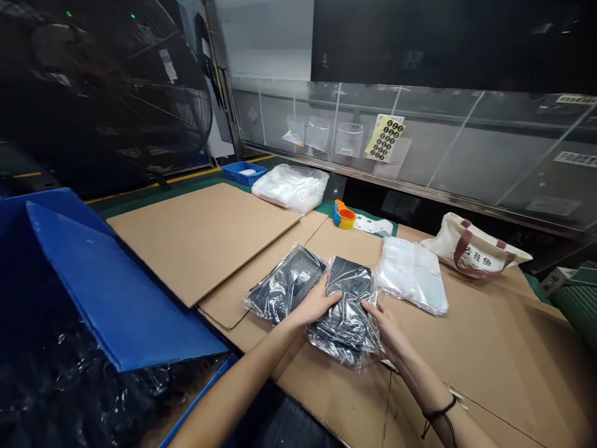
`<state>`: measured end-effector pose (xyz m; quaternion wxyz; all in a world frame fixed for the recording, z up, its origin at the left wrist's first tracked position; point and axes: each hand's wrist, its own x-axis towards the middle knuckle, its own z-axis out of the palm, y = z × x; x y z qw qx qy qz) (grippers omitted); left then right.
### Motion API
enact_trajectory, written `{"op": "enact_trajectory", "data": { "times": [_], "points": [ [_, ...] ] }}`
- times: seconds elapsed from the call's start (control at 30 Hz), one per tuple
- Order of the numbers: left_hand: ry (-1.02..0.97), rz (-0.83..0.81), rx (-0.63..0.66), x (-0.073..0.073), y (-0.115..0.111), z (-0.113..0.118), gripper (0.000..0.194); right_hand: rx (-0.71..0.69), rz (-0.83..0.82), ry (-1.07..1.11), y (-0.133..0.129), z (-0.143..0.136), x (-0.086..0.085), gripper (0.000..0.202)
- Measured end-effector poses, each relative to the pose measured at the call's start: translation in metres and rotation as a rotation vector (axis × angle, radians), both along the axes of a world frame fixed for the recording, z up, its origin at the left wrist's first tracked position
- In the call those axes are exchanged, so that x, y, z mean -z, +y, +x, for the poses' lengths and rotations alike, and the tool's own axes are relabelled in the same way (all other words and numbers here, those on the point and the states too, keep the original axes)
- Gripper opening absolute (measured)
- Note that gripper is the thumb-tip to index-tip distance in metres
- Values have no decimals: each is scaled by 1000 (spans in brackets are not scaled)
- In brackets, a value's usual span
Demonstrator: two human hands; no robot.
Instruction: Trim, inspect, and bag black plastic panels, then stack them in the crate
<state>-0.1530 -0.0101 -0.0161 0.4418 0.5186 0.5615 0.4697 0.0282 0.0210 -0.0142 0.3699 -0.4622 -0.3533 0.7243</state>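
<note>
Flattened cardboard (448, 339) covered the workbench beneath a grey partition (420, 155). On it, the left hand (314, 306) and right hand (385, 323) held a black pack (347, 298) between them, thumbs over its clear film. Beside the left hand lay a second pack (284, 286), also dark and filmed. Both looked already bagged; whether either was sealed could not be told, so how much work was left was unclear. Further out, a stack of clear bags (413, 274) lay just right of the held pack, apparently unused, with a colourful tape ring (345, 216) and a label strip (373, 224) behind. More dark film-wrapped goods filled a blue bin (121, 298) at the left, too blurred to count or to judge as finished. Hidden were the held pack's underside and several fingertips; the bin ran out of view, and glare on the film obscured the contents.
</note>
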Motion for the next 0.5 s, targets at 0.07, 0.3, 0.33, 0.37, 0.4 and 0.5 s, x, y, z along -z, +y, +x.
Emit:
{"op": "enact_trajectory", "data": {
  "times": [0.07, 0.3, 0.33, 0.37, 0.4, 0.5],
  "points": [
    [-60, 0, -24, -1, -1, 4, 61, -32, -124, 9, 0, -3, -2, 50],
    [-317, 43, -36, -9, -21, 13, 73, -103, 59, 21, -14, -3, -10, 56],
    [-338, 50, -36, -11, -26, 13, 76, -98, 172, 25, -19, 0, -8, 62],
    [-329, 59, -35, -12, -32, 12, 80, -103, 277, 19, -24, 3, -7, 67],
    [-303, 67, -30, -11, -38, 10, 84, -111, 359, 3, -30, 7, -4, 72],
    [-188, 71, -8, -5, -56, 5, 99, -187, 455, -53, -49, 17, 2, 76]
  ]
}}
